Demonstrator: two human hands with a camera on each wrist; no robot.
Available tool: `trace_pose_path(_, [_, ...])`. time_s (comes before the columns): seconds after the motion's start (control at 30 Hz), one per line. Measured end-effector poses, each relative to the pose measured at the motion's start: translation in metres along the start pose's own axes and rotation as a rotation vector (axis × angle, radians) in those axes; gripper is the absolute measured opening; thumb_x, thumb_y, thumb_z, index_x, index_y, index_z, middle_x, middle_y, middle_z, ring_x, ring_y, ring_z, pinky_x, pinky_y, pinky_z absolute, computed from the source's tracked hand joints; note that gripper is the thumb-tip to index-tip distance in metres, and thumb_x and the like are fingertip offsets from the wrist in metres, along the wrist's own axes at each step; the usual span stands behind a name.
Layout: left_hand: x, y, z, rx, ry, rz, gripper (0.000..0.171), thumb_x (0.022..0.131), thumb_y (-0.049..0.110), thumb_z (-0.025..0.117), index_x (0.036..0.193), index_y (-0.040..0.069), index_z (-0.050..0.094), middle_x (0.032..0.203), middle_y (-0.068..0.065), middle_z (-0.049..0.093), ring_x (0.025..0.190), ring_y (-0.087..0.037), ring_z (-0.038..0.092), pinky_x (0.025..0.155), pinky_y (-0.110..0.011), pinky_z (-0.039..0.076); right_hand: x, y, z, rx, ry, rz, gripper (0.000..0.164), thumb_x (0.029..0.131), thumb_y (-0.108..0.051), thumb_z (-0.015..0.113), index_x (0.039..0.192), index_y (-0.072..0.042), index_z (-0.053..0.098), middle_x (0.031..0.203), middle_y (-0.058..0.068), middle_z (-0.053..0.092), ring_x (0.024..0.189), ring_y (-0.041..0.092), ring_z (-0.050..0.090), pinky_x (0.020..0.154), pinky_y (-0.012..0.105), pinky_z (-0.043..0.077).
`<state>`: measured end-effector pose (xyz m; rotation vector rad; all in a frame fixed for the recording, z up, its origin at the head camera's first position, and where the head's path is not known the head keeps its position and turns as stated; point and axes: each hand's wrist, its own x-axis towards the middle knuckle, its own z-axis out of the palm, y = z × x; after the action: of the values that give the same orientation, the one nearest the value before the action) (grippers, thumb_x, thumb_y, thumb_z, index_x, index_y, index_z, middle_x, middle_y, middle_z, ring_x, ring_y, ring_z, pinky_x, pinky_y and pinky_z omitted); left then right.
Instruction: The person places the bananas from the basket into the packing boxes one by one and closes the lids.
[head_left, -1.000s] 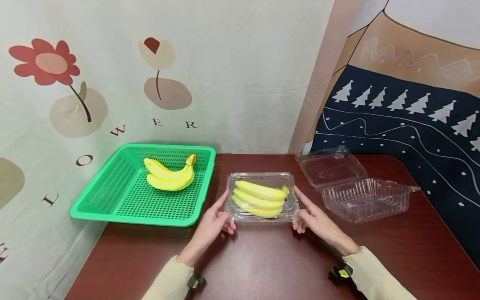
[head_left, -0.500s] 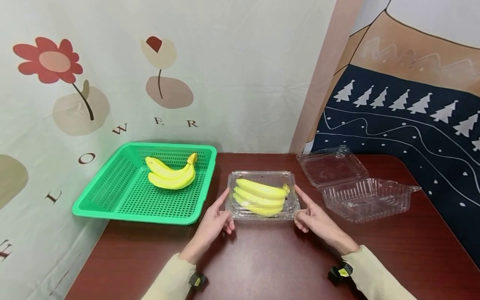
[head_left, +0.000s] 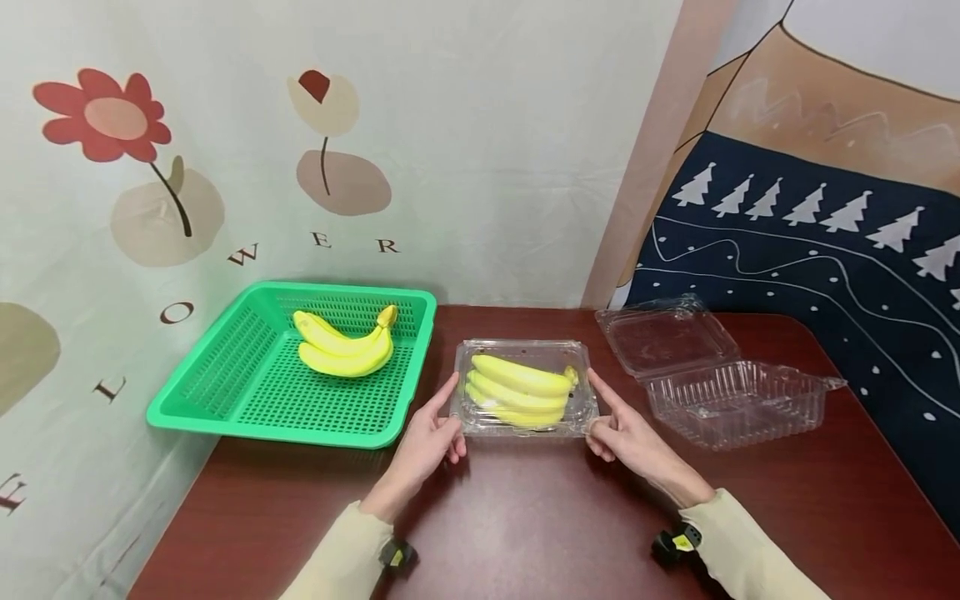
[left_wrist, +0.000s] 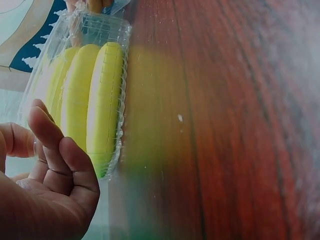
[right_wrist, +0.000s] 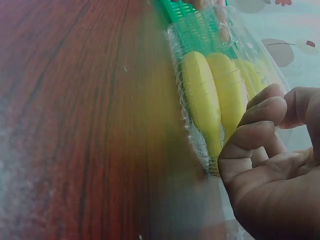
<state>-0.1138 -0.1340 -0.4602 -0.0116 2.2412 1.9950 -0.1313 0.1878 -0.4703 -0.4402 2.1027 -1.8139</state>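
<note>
A clear plastic clamshell container point(head_left: 517, 345), its lid down, sits mid-table with a bunch of bananas point(head_left: 517, 390) inside. At its left side my left hand point(head_left: 423, 446) pinches the front corner of the rim, index finger straight along the edge. Mirroring that, my right hand point(head_left: 633, 442) holds the right front corner with the thumb and curled fingers, its index finger also stretched along the side. Both wrist views show the bananas point(left_wrist: 80, 90) through the ridged wall point(right_wrist: 182, 100), with the remaining fingers curled near the rim.
A green mesh basket point(head_left: 225, 429) with another bunch of bananas point(head_left: 345, 354) stands on the left. To the right lies a second clear clamshell container point(head_left: 738, 404), its lid point(head_left: 667, 337) folded back. A printed curtain point(head_left: 480, 167) hangs behind the brown table point(head_left: 517, 517).
The head view has shifted slightly. Both hands keep the same hold at the sides of the container, which stays in place.
</note>
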Motion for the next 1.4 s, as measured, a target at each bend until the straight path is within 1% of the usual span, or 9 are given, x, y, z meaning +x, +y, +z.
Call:
trace_pose_path(0.13, [0.0,-0.002,0.0,0.038,0.01,0.009,0.079,0.092,-0.006,0.05,0.163,0.023,0.035,0.059,-0.01,0.059,0.052,-0.018,0.056,0.051,-0.026,0.052,-0.001,-0.003,0.001,-0.047,0.008,0.043,0.084,0.099,0.004,0.047,0.168,-0.019,0.006,0.068,0.009,0.059,0.058,0.014,0.054,0.056,0.027,0.05])
trace_pose_path(0.27, [-0.001,-0.003,-0.001,0.226,0.029,0.038,0.074,0.096,0.001,0.05,0.164,0.026,0.034,0.066,-0.008,0.061,0.054,-0.018,0.056,0.054,-0.029,0.052,-0.004,-0.005,-0.001,-0.177,0.05,0.063,0.082,0.099,-0.003,0.052,0.168,-0.023,0.012,0.076,0.011,0.062,0.066,0.022,0.059,0.058,0.032,0.052])
trace_pose_path(0.47, [-0.002,-0.007,0.0,0.441,0.087,0.109,0.071,0.096,0.007,0.054,0.162,0.024,0.037,0.11,-0.01,0.059,0.085,-0.02,0.058,0.074,-0.033,0.048,-0.008,-0.003,-0.004,-0.343,0.138,0.068,0.077,0.1,-0.019,0.062,0.166,-0.027,0.024,0.136,0.017,0.06,0.111,0.03,0.065,0.087,0.038,0.056])
trace_pose_path(0.57, [-0.002,-0.008,0.001,0.392,0.079,0.122,0.07,0.096,0.006,0.054,0.162,0.019,0.036,0.145,-0.013,0.054,0.112,-0.022,0.059,0.08,-0.031,0.048,-0.009,-0.001,-0.002,-0.301,0.126,0.05,0.077,0.101,-0.019,0.062,0.167,-0.024,0.022,0.16,0.019,0.041,0.131,0.034,0.058,0.099,0.037,0.052])
trace_pose_path(0.63, [-0.001,-0.008,0.002,0.332,0.057,0.118,0.071,0.096,0.005,0.054,0.163,0.017,0.034,0.159,-0.012,0.044,0.113,-0.023,0.06,0.076,-0.029,0.05,-0.008,0.0,0.0,-0.264,0.116,0.042,0.077,0.101,-0.017,0.06,0.167,-0.023,0.02,0.164,0.019,0.034,0.133,0.036,0.056,0.099,0.031,0.051])
trace_pose_path(0.77, [0.001,-0.007,0.003,0.242,0.021,0.087,0.076,0.095,0.005,0.053,0.165,0.018,0.028,0.159,-0.013,0.044,0.075,-0.02,0.06,0.067,-0.026,0.048,-0.005,0.001,0.002,-0.254,0.129,0.026,0.079,0.1,-0.012,0.059,0.168,-0.021,0.018,0.168,0.017,0.028,0.137,0.034,0.053,0.097,0.02,0.046])
trace_pose_path(0.87, [0.003,-0.005,0.004,0.232,0.019,0.087,0.079,0.092,0.006,0.054,0.165,0.016,0.027,0.158,-0.015,0.045,0.077,-0.02,0.059,0.072,-0.029,0.048,-0.002,0.001,0.002,-0.269,0.142,0.024,0.08,0.099,-0.011,0.058,0.168,-0.02,0.018,0.169,0.015,0.026,0.14,0.032,0.049,0.099,0.019,0.044])
trace_pose_path(1.13, [0.007,-0.001,0.005,0.193,0.023,0.09,0.073,0.098,0.011,0.051,0.166,0.013,0.025,0.168,-0.011,0.029,0.145,-0.031,0.042,0.113,-0.051,0.037,0.007,-0.003,0.002,-0.246,0.151,0.011,0.08,0.097,-0.008,0.055,0.167,-0.017,0.018,0.169,0.014,0.024,0.144,0.03,0.041,0.1,0.017,0.039])
trace_pose_path(1.4, [0.011,0.004,0.004,0.145,0.026,0.104,0.065,0.112,0.046,0.033,0.166,0.01,0.023,0.171,-0.008,0.023,0.155,-0.031,0.024,0.124,-0.055,0.018,0.016,-0.006,0.002,-0.229,0.164,0.034,0.082,0.095,-0.008,0.057,0.167,-0.02,0.019,0.169,0.012,0.026,0.147,0.027,0.035,0.11,0.03,0.036])
